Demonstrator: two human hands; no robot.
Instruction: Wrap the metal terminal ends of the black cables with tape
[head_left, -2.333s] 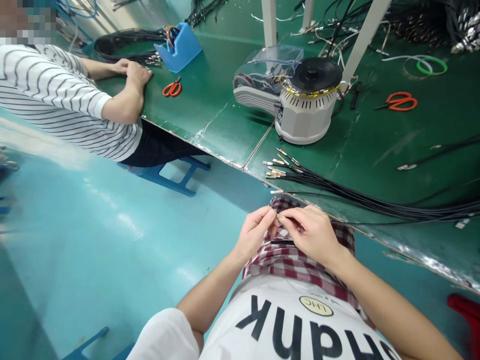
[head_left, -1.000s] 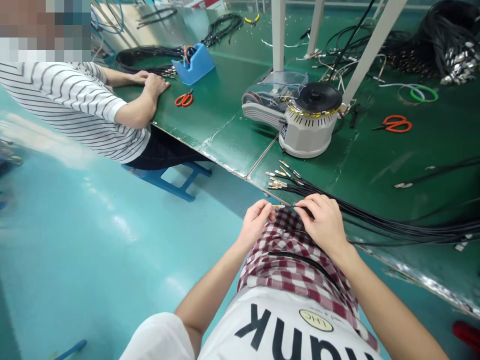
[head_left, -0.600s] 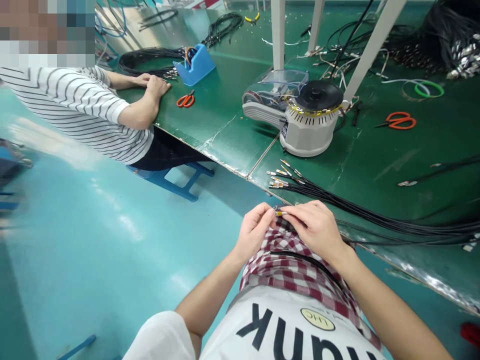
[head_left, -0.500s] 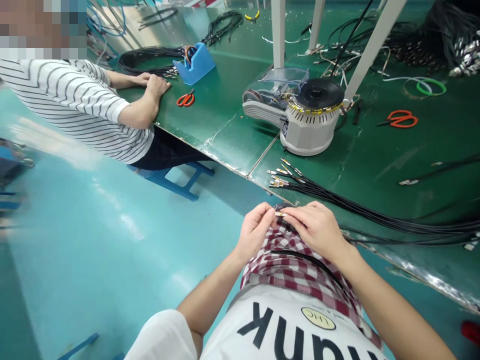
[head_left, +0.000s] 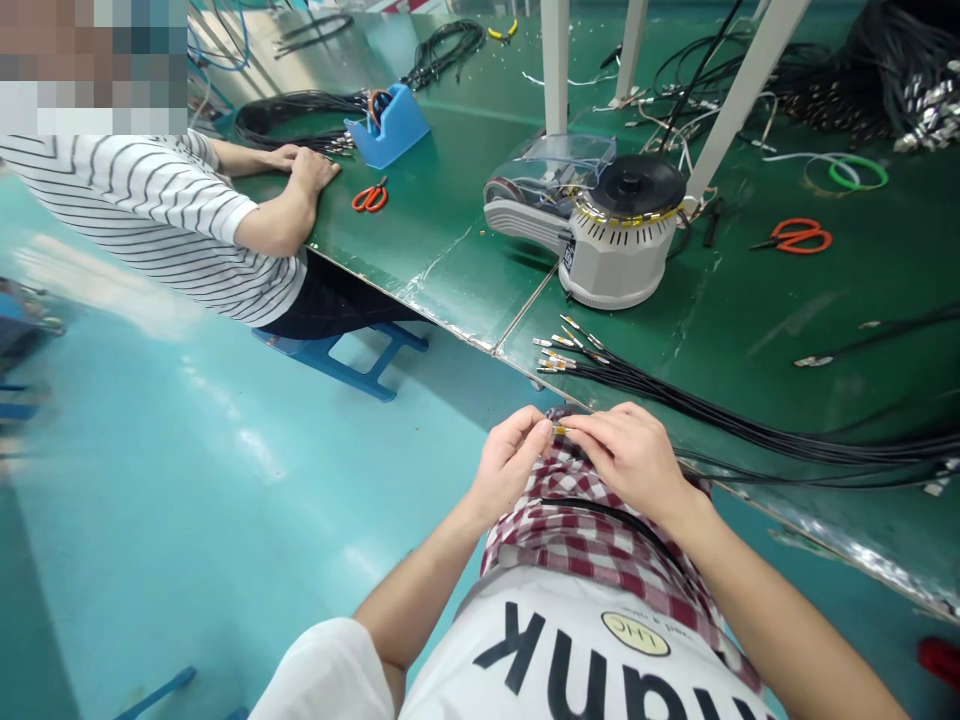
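Two pinched hands: my left hand [head_left: 510,465] and right hand [head_left: 628,462] close on a small brass wire terminal [head_left: 559,430], just beside a bundle of black wires [head_left: 712,426] on the green workbench [head_left: 750,300].

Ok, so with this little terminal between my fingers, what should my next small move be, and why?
Probably lay it on the green bench with the others. Your left hand and right hand both pinch the small metal terminal, and the black wire bundle right by them has its terminal ends fanned together near the bench edge.
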